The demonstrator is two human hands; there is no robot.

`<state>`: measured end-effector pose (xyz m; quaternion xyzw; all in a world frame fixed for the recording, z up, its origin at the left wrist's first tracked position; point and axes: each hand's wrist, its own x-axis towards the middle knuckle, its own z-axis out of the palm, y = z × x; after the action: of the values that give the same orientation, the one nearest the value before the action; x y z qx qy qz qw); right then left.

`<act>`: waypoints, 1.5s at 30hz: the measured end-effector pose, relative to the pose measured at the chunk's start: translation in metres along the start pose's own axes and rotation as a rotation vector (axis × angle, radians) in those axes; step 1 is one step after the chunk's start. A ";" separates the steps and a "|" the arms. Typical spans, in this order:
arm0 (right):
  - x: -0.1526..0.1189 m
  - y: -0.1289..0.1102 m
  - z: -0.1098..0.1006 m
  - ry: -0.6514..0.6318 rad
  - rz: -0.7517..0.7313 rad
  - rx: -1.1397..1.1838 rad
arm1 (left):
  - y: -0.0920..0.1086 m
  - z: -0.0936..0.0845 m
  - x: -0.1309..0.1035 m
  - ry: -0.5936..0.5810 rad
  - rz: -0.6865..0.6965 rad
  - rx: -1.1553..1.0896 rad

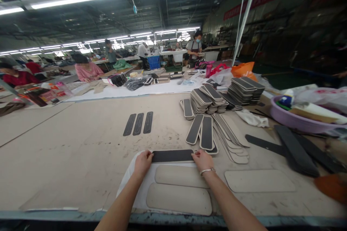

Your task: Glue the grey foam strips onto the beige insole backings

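A long dark rectangular panel [172, 156] with a thin pale border lies across the far end of a white sheet [127, 184]. My left hand [143, 162] pinches its left end, and my right hand [203, 160], with a bracelet at the wrist, pinches its right end. Nearer to me, two beige rounded panels [179, 198] rest on the sheet, one behind the other. Just beyond my right hand are dark panels with pale rims [207, 133], overlapping at angles. A fanned stack of beige panels [230, 137] lies beside them.
Three small dark strips [138, 124] lie further off on the table [89, 144]. Stacked panels [208, 99] stand at the back right. A single beige panel [258, 180], dark flat pieces [295, 149] and a purple basin [303, 124] are on the right. Several people work beyond.
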<state>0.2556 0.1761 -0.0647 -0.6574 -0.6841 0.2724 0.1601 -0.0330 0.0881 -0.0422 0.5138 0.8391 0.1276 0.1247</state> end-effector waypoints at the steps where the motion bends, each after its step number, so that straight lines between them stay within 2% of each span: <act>1: 0.000 0.000 0.000 0.001 -0.003 0.002 | 0.001 0.000 -0.001 0.005 0.007 -0.001; 5: 0.000 0.000 -0.001 -0.006 -0.017 0.004 | 0.003 -0.002 0.003 -0.002 0.007 0.013; 15: -0.002 -0.001 0.001 -0.024 -0.020 -0.018 | 0.010 -0.002 0.021 -0.096 -0.100 0.070; 30: -0.002 -0.004 0.000 -0.008 0.024 0.017 | -0.001 0.002 0.028 -0.120 -0.120 -0.067; 38: -0.003 -0.003 -0.002 -0.030 0.002 0.022 | -0.017 0.014 0.019 -0.020 -0.103 -0.232; 45: -0.002 0.000 -0.001 -0.047 -0.003 0.031 | -0.027 0.019 -0.005 0.183 0.120 -0.258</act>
<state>0.2566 0.1745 -0.0634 -0.6472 -0.6845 0.2979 0.1546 -0.0470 0.0732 -0.0693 0.5291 0.7914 0.2878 0.1046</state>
